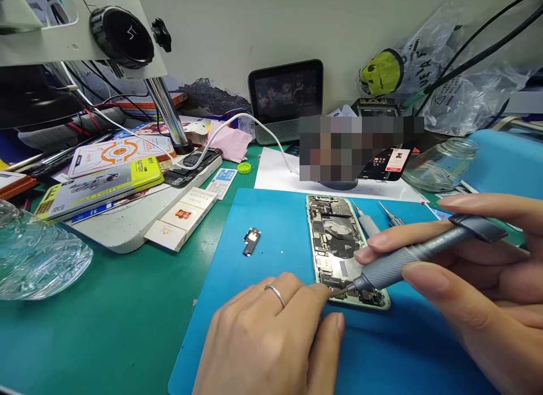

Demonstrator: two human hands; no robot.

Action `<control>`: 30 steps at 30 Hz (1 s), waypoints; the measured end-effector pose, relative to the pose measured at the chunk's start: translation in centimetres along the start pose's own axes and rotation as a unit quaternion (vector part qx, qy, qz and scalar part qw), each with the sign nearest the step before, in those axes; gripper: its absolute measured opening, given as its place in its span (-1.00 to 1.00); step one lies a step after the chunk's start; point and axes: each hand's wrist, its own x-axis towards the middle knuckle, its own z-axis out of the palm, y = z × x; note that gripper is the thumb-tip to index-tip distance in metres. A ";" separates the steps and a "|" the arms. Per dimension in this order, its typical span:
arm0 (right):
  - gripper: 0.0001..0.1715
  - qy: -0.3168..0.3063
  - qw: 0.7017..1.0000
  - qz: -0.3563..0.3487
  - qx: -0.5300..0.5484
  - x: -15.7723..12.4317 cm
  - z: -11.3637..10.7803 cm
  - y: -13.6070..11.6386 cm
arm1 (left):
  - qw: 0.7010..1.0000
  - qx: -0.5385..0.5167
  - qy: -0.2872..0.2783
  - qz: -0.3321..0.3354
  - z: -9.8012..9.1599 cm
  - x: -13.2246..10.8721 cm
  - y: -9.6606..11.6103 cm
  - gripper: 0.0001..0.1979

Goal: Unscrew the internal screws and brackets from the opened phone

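An opened phone (335, 242) lies on a blue mat (271, 236), its inner boards exposed. My right hand (475, 287) is closed round a grey precision screwdriver (407, 259), whose tip touches the phone's lower end. My left hand (271, 338), a ring on one finger, rests on the mat with its fingertips against the phone's lower left corner. A small black loose part (251, 240) lies on the mat to the left of the phone.
Two more screwdrivers (369, 219) lie right of the phone. A microscope stand (165, 106), boxes (182, 217), a glass dish (38, 253), a glass jar (441, 163), a small screen (286, 98) and cables crowd the green table (106, 316).
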 end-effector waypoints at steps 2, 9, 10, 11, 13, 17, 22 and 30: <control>-0.48 0.005 1.000 0.005 0.000 -0.2 -0.1 0.3 | 1.000 0.002 0.002 0.004 0.1 0.0 -0.1 -0.72; -0.15 0.052 0.999 0.008 0.014 -0.3 -1.5 2.6 | 1.000 0.002 0.003 0.002 0.2 -0.2 -0.1 -0.72; -0.15 0.054 0.998 0.008 0.014 -0.3 -1.6 2.7 | 1.000 0.002 0.002 0.001 0.2 -0.2 0.0 -0.72; -0.15 0.055 0.998 0.008 0.015 -0.3 -1.7 2.8 | 1.000 0.001 0.001 -0.001 0.2 -0.1 0.0 -0.72; -0.18 0.057 0.998 0.008 0.013 -0.4 -1.5 2.6 | 1.000 -0.003 0.002 -0.003 0.2 -0.1 0.1 -0.72; -0.35 0.028 1.000 0.009 -0.003 -0.4 -0.6 1.6 | 1.000 -0.001 0.003 -0.006 0.3 -0.1 0.1 -0.72; -0.44 -0.015 1.000 0.000 -0.004 -0.2 -0.3 0.8 | 1.000 0.005 0.006 -0.018 0.0 0.0 0.1 -0.73; -0.40 0.009 0.998 -0.047 -0.027 0.7 -0.6 1.3 | 0.999 0.023 -0.017 -0.039 -0.3 0.2 0.4 -0.65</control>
